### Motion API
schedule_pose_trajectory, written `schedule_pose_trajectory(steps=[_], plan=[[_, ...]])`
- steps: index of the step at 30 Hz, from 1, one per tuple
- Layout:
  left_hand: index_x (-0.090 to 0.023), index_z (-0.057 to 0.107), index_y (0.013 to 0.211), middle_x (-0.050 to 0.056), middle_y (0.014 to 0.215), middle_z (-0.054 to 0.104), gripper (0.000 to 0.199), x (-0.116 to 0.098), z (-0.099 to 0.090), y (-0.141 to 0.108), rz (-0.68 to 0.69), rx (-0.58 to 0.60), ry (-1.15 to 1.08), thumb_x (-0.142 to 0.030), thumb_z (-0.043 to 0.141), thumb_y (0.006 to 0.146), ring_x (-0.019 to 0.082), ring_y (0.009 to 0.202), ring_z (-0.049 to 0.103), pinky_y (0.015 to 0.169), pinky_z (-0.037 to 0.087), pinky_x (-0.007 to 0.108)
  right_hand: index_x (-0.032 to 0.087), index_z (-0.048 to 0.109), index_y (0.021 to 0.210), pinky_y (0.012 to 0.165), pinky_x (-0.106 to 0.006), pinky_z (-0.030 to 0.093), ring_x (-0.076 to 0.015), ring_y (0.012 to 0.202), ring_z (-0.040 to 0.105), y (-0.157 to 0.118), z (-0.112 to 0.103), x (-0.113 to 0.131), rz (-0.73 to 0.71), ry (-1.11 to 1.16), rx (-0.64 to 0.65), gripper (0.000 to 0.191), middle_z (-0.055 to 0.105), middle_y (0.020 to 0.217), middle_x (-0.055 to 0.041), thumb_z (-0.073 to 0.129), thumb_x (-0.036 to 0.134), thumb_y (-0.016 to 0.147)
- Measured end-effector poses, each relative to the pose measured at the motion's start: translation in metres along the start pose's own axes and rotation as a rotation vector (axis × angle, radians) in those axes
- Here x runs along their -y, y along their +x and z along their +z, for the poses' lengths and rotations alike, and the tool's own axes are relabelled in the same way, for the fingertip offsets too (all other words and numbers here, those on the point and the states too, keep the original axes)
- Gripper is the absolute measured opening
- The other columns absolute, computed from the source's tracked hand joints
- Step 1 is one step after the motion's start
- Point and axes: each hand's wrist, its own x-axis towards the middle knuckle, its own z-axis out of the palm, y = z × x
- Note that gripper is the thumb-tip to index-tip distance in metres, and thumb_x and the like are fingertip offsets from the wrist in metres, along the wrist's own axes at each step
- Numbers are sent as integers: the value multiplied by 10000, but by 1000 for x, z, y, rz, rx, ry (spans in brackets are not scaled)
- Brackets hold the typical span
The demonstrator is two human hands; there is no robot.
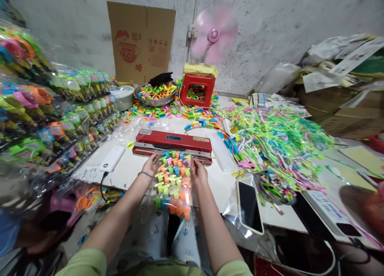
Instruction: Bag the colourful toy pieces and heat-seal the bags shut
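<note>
Bag: clear bag of coloured pieces [174, 184] — top end at red sealer [172, 142], contact unclear | Fingers: left hand [151, 165], right hand [199, 173] gripping its upper sides | Step: apparently lining-up — next move likely calls for a flat, level edge

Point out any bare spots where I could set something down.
Bare white tabletop shows between the corded device and left hand, and between the right hand and the clear plastic near the phone. Bagged goods crowd the left; colourful strips crowd the right.
</note>
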Motion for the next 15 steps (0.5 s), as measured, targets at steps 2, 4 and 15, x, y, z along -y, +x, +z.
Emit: schedule_pose_trajectory(steps=[2,4,15], plan=[[-143,600,755,-9,570,638,126,-4,2,2,1,-28,-21,-48,604,837,94,477,618,509,513,154,154,571,836,748,-189,582,-104,730,687,-3,-5,2,-33,4,4,130,686,763,-16,627,81,745],[-142,579,726,-18,562,627,161,-8,5,3,15,-43,-50,-38,599,847,73,458,601,505,502,133,169,557,880,782,-224,574,-117,783,686,-7,-8,5,-132,-33,-41,168,685,808,-11,611,99,737],[-130,659,907,60,870,693,208,-7,-21,-21,134,25,10,10,540,809,111,775,677,676,525,190,87,694,1098,1063,-463,323,-294,1152,592,-50,111,31,-780,-1953,576,501,683,1136,-200,321,411,1015]])
